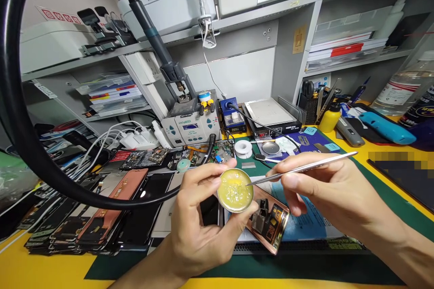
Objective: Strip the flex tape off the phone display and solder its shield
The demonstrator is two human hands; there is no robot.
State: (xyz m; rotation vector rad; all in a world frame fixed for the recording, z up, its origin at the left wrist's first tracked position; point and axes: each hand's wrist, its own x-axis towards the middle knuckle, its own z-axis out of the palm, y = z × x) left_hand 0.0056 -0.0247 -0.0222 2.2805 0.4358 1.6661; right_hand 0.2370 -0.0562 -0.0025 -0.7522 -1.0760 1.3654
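Yellow paste (235, 196), glossy and lumpy, fills a shallow round metal tin (233, 211) tilted toward the camera, its rim pinched between the thumb and fingers of the left hand (195, 239). At its surface ends the thin tip of a slender, shiny metal tool (317, 165) gripped between the right hand's (318, 187) thumb and fingers, though whether the tip sinks in is hard to tell. Beyond lies a copper-coloured phone body (280, 235), partly hidden by the left hand, and a smooth black tube (10, 76) loops out of frame.
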